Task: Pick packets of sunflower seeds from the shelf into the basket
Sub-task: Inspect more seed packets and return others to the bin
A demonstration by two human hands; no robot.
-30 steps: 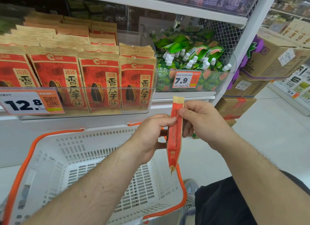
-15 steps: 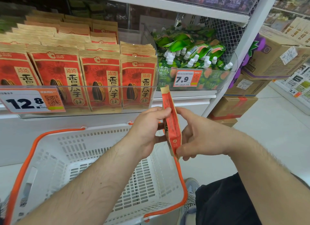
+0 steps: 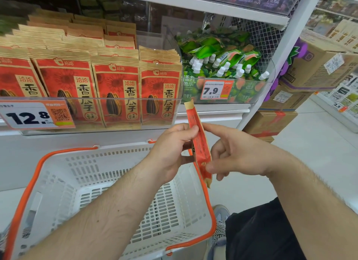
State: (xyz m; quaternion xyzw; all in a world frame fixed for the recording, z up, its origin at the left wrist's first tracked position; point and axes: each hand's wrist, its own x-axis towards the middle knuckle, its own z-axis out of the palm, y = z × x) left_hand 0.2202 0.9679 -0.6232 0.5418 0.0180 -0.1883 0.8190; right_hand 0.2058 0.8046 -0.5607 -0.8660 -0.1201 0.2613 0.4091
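Nearest the camera, two bare forearms reach forward over a white slotted basket (image 3: 64, 182) with an orange rim and handle; no packet shows in the part of it in view. Above the basket's far right corner, the left hand (image 3: 172, 151) grips a red and tan packet of sunflower seeds (image 3: 200, 145) seen edge-on, thumb against its near face and fingers curled round the far side. The packet stands nearly upright, its tan top leaning a little left. The right hand (image 3: 238, 155) is just beside it with the forefinger stretched out straight towards the packet's upper part and the thumb touching its lower end; the other fingers are loosely bent, and whether they hold the packet cannot be told. Behind the hands, a white shelf (image 3: 213, 112) carries rows of matching seed packets (image 3: 116, 89) standing behind a clear front rail, with a price tag (image 3: 34, 115) reading 12.8. To the right on the same shelf, green spouted pouches (image 3: 222, 60) lie in a clear bin marked 7.9. Farther right, cardboard boxes (image 3: 317, 66) are stacked on the floor.
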